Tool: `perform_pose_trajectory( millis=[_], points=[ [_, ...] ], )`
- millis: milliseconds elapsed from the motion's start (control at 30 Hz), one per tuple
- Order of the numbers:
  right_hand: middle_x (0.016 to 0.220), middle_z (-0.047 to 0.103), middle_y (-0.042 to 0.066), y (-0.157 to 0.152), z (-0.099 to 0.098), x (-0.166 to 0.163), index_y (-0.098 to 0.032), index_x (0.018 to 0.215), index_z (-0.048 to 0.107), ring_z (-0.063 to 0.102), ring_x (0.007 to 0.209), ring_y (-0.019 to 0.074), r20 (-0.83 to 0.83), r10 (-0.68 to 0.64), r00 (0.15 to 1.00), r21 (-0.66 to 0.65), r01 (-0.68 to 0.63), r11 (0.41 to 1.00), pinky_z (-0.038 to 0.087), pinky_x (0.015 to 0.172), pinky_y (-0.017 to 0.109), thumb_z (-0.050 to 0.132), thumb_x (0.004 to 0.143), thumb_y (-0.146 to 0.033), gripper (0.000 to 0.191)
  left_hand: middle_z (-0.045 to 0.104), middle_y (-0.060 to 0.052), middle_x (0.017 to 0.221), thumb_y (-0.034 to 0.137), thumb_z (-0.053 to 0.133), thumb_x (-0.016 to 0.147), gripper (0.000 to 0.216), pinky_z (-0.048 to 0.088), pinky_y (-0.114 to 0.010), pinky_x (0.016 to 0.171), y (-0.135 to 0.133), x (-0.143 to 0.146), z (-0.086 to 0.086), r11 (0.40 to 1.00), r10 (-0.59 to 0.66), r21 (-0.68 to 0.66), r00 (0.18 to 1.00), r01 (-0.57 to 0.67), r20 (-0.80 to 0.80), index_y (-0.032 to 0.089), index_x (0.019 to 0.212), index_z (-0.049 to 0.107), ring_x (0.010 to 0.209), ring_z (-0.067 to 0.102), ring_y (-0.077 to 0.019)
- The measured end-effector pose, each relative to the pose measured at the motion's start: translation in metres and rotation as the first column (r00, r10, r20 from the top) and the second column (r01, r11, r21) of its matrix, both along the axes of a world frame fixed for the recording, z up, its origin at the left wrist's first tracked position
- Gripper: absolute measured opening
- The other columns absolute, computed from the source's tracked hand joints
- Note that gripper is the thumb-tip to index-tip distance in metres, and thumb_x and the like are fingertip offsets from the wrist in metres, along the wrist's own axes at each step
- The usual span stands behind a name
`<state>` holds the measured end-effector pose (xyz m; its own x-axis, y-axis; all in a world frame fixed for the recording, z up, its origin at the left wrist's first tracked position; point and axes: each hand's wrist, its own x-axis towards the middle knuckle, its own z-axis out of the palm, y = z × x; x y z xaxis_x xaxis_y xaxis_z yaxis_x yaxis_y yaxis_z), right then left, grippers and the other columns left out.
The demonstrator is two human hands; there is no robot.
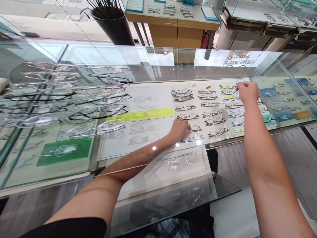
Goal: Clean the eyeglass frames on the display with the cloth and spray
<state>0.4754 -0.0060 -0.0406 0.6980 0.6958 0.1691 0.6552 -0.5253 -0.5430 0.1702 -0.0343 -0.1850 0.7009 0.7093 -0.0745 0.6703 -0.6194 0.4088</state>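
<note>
Both my arms reach over a glass display case [158, 155] with rows of eyeglasses on its white base. My left hand [180, 129] is low among the middle columns, fingers curled down. Its fingertips are by the left end of dark-rimmed eyeglasses [189, 116], and it covers part of another pair of eyeglasses [196, 128]. What its fingers hold, if anything, is hidden. Farther right and back, my right hand [248, 92] is closed in a pinch at the right end of thin dark eyeglasses [227, 87], in a column backed by yellow strips.
Several clear and dark frames [99, 109] stand on the glass at left. Beneath them lies a green card [65, 151]. Blue cards and an orange cloth [303, 114] are at right. Beyond the case are a dark planter [112, 28] and another display counter [170, 19].
</note>
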Motion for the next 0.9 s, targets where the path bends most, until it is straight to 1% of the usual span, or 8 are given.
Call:
perform_pose_trajectory(
  millis=[100, 200, 300, 367, 433, 567, 767, 900],
  points=[
    [0.059, 0.053, 0.001, -0.001, 0.001, -0.001, -0.024, 0.064, 0.062, 0.049, 0.065, 0.0201, -0.006, 0.000, 1.000, 0.005, 0.000, 1.000, 0.040, 0.069, 0.036, 0.056, 0.085, -0.032, 0.024, 0.075, -0.010, 0.093, 0.029, 0.064, 0.093, 0.021, 0.043, -0.046, 0.089, 0.006, -0.003, 0.004, 1.000, 0.006, 0.001, 1.000, -0.006, -0.004, 0.020, 0.088, 0.083, 0.097, 0.060, -0.0291],
    [0.058, 0.052, 0.000, -0.001, 0.002, -0.002, -0.024, 0.062, 0.063, 0.049, 0.065, 0.0200, -0.012, -0.016, 1.000, -0.006, 0.016, 1.000, 0.039, 0.069, 0.036, 0.057, 0.083, -0.028, 0.022, 0.075, -0.010, 0.100, 0.034, 0.066, 0.094, 0.022, 0.044, -0.045, 0.090, 0.021, -0.003, 0.007, 0.998, 0.053, 0.020, 0.999, -0.053, -0.003, 0.021, 0.099, 0.083, 0.102, 0.060, -0.0307],
    [0.057, 0.050, -0.001, -0.002, 0.004, -0.004, -0.025, 0.061, 0.063, 0.048, 0.064, 0.0199, -0.022, -0.024, 0.999, -0.010, 0.024, 1.000, 0.038, 0.069, 0.037, 0.057, 0.082, -0.026, 0.021, 0.075, -0.012, 0.103, 0.031, 0.065, 0.095, 0.025, 0.043, -0.047, 0.092, 0.040, 0.002, 0.007, 0.993, 0.106, 0.050, 0.994, -0.105, -0.013, 0.020, 0.109, 0.082, 0.108, 0.059, -0.0332],
    [0.056, 0.049, -0.001, -0.002, 0.005, -0.005, -0.025, 0.062, 0.062, 0.047, 0.063, 0.0201, -0.018, -0.027, 0.999, -0.015, 0.027, 1.000, 0.037, 0.069, 0.037, 0.057, 0.081, -0.025, 0.020, 0.074, -0.013, 0.103, 0.029, 0.067, 0.094, 0.024, 0.042, -0.047, 0.094, 0.049, 0.008, 0.003, 0.991, 0.120, 0.063, 0.992, -0.119, -0.026, 0.019, 0.110, 0.082, 0.111, 0.059, -0.0344],
    [0.057, 0.050, -0.001, -0.002, 0.005, -0.005, -0.025, 0.062, 0.062, 0.048, 0.064, 0.0203, -0.008, -0.027, 1.000, -0.018, 0.027, 0.999, 0.038, 0.069, 0.037, 0.057, 0.081, -0.025, 0.020, 0.074, -0.013, 0.102, 0.028, 0.066, 0.094, 0.022, 0.042, -0.047, 0.094, 0.054, 0.014, -0.001, 0.989, 0.129, 0.071, 0.991, -0.126, -0.037, 0.020, 0.106, 0.083, 0.111, 0.058, -0.0348],
    [0.059, 0.052, 0.001, -0.002, 0.005, -0.005, -0.024, 0.064, 0.063, 0.049, 0.065, 0.0208, -0.001, -0.024, 1.000, -0.027, 0.024, 0.999, 0.038, 0.069, 0.037, 0.055, 0.081, -0.026, 0.019, 0.074, -0.013, 0.098, 0.023, 0.058, 0.097, 0.026, 0.042, -0.047, 0.091, 0.056, 0.019, -0.007, 0.988, 0.139, 0.081, 0.989, -0.135, -0.045, 0.021, 0.097, 0.085, 0.106, 0.059, -0.0334],
    [0.058, 0.051, 0.000, -0.001, 0.004, -0.005, -0.024, 0.065, 0.064, 0.049, 0.065, 0.0210, -0.003, -0.024, 1.000, -0.032, 0.024, 0.999, 0.037, 0.069, 0.037, 0.056, 0.081, -0.027, 0.018, 0.077, -0.013, 0.098, 0.023, 0.059, 0.096, 0.027, 0.043, -0.048, 0.091, 0.050, 0.017, -0.008, 0.993, 0.099, 0.070, 0.994, -0.095, -0.046, 0.021, 0.090, 0.085, 0.104, 0.060, -0.0331],
    [0.059, 0.053, 0.001, -0.002, 0.003, -0.005, -0.024, 0.064, 0.063, 0.049, 0.064, 0.0209, -0.014, -0.020, 1.000, -0.016, 0.020, 1.000, 0.038, 0.069, 0.037, 0.056, 0.081, -0.027, 0.018, 0.077, -0.014, 0.096, 0.023, 0.058, 0.095, 0.028, 0.043, -0.050, 0.090, 0.044, 0.015, -0.009, 0.994, 0.088, 0.063, 0.995, -0.085, -0.046, 0.021, 0.087, 0.085, 0.103, 0.061, -0.0339]
  ],
)
